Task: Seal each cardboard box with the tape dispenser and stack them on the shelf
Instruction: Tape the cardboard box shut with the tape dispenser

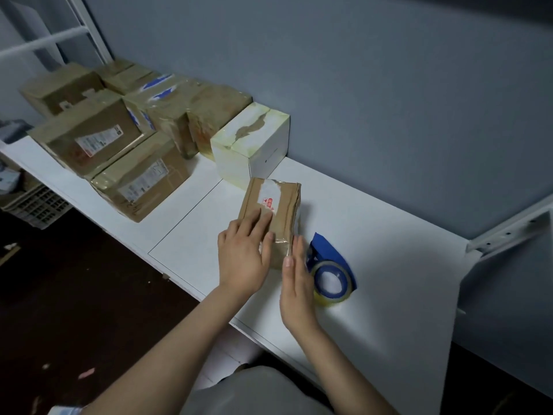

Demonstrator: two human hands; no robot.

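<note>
A small brown cardboard box point(276, 205) with a torn white label lies on the white shelf board point(389, 250) in front of me. My left hand point(244, 257) presses flat on its near top with straight fingers. My right hand point(294, 283) is held edge-on against the box's near right corner, fingers straight. A blue tape dispenser point(330, 272) with a roll of clear tape lies on the board just right of my right hand.
A white box point(254, 145) stands against the grey wall behind the small box. Several taped brown boxes point(119, 139) are stacked to the left along the shelf. A metal bracket point(508, 229) sticks out at the right. A plastic crate point(39, 205) sits lower left.
</note>
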